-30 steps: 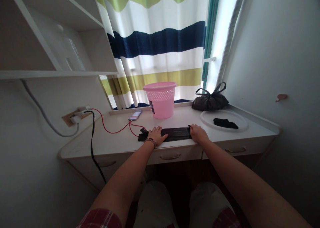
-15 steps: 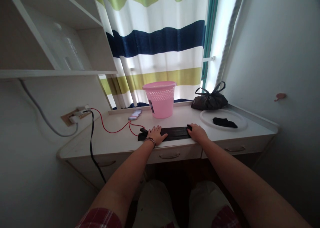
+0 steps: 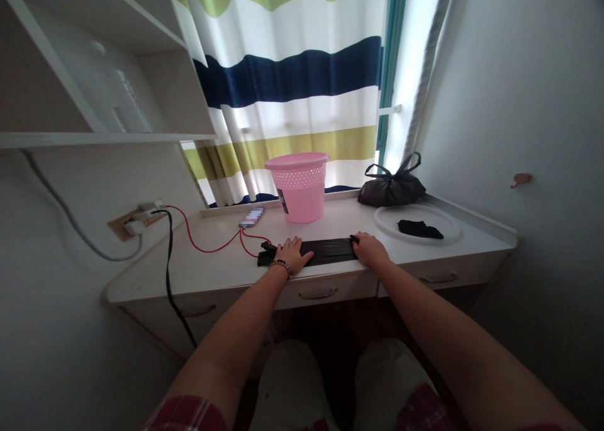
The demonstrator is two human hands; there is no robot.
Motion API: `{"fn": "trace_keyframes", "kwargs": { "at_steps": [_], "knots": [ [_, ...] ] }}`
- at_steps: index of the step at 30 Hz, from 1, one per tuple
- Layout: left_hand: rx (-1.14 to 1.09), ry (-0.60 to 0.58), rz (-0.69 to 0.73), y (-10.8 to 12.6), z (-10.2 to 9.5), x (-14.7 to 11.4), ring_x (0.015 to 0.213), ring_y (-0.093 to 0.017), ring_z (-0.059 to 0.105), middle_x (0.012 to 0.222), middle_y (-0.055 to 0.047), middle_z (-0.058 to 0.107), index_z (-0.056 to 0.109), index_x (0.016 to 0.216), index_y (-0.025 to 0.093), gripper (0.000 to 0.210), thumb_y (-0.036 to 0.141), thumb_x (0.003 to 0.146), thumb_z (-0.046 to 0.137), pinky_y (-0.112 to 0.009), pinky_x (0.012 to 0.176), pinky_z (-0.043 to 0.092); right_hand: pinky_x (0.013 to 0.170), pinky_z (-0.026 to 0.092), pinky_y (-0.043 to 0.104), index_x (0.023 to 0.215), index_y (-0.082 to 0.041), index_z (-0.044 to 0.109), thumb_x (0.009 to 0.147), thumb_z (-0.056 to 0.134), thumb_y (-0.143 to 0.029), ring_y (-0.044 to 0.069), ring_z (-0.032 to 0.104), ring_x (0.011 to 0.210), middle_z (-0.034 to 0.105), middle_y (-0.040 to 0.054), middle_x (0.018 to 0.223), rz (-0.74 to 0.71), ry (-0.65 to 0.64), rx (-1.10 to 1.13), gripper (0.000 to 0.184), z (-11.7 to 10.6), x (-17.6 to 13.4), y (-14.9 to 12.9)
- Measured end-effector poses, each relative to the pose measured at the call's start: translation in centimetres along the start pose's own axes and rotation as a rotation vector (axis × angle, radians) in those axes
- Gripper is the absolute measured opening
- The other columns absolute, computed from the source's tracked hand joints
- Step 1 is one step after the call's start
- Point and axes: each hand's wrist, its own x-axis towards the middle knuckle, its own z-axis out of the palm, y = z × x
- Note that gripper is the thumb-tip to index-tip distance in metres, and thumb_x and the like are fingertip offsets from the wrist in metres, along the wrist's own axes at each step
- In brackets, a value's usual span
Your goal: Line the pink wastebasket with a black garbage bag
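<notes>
A black plastic bag (image 3: 328,251), folded into a long flat strip, lies along the front of the white desk (image 3: 189,277). My left hand (image 3: 290,256) presses flat on its left part with the fingers spread; a beaded bracelet (image 3: 282,266) is on that wrist. At the strip's right end, my right hand (image 3: 369,250) is closed on the plastic, and a small bit of it sticks up by the thumb. Behind the strip stands a pink wastebasket (image 3: 302,195), upright, with a perforated band under its rim.
A tied black bag (image 3: 391,190) sits at the back right. In front of it, a pale ring (image 3: 375,217) surrounds a small folded black piece (image 3: 419,229). A phone (image 3: 251,217) with a red cable (image 3: 218,251) lies at the left. A black cord (image 3: 170,274) hangs over the desk's edge.
The view has shifted slightly, so everything sits a little further left. Both hands stay in place on the black plastic strip.
</notes>
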Motion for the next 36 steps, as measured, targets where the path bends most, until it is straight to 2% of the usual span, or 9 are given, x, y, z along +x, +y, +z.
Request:
{"fn": "trace_keyframes", "kwargs": {
  "at_steps": [19,24,31,36],
  "knots": [
    [-0.017,0.041,0.013,-0.3,0.7,0.4,0.146,-0.033,0.014,0.16,-0.006,0.017,0.025,0.152,0.021,0.09,0.079,0.084,0.02,-0.054,0.115,0.016,0.086,0.039,0.035,0.117,-0.017,0.063,0.095,0.042,-0.039,0.026,0.058,0.1,0.064,0.013,0.113,-0.014,0.005,0.024,0.038,-0.2,0.0,0.1],
    [-0.018,0.032,0.013,-0.3,0.7,0.4,0.146,-0.033,0.013,0.16,-0.006,0.015,0.024,0.152,0.021,0.089,0.079,0.084,0.019,-0.055,0.115,0.015,0.091,0.038,0.035,0.121,-0.017,0.063,0.095,0.041,-0.036,0.026,0.056,0.105,0.063,0.0136,0.117,-0.01,0.003,0.032,0.038,-0.3,-0.1,0.1],
    [-0.019,0.032,0.011,-0.4,0.8,0.4,0.146,-0.033,0.013,0.16,-0.007,0.015,0.024,0.152,0.021,0.09,0.079,0.083,0.019,-0.055,0.115,0.015,0.09,0.038,0.036,0.119,-0.017,0.063,0.095,0.039,-0.036,0.026,0.057,0.102,0.063,0.0129,0.115,-0.025,0.018,0.035,0.039,0.2,0.1,0.3],
    [-0.022,0.037,0.015,-0.5,0.8,0.4,0.146,-0.033,0.014,0.16,-0.006,0.016,0.025,0.152,0.022,0.09,0.08,0.083,0.02,-0.055,0.115,0.016,0.097,0.034,0.035,0.127,-0.016,0.057,0.093,0.042,-0.04,0.026,0.051,0.113,0.059,0.0144,0.124,-0.028,0.022,0.048,0.044,0.7,0.4,0.4]
  ]
}}
